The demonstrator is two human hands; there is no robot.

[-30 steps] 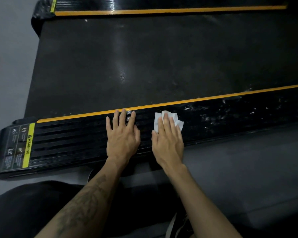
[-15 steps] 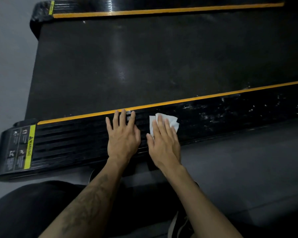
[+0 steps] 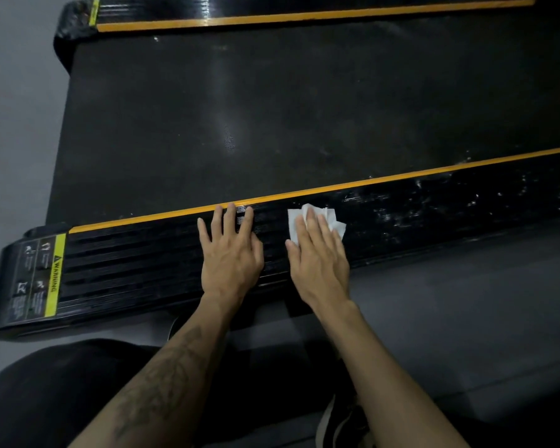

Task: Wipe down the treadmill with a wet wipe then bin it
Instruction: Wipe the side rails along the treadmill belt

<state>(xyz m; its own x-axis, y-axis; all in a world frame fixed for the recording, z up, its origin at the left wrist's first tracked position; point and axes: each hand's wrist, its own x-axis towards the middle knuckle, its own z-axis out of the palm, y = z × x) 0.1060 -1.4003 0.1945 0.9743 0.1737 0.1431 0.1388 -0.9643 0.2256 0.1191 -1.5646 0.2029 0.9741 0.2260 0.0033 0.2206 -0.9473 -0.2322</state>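
Wet wipe (image 3: 314, 221) farther right again

A smooth grey floor (image 3: 17, 130) runs along the left side of the view and continues under the near edge, where it looks a shade darker (image 3: 466, 302). On the near right the floor surface shows faint straight lines crossing it at a slant, like seams or steps in level, though which of these they are cannot be told. The light is dim and cool, coming from above: it leaves a soft pale sheen on the dark surfaces and small bright glints further right. The lower part of the view falls into deep shadow. No wall, window or furniture can be made out.
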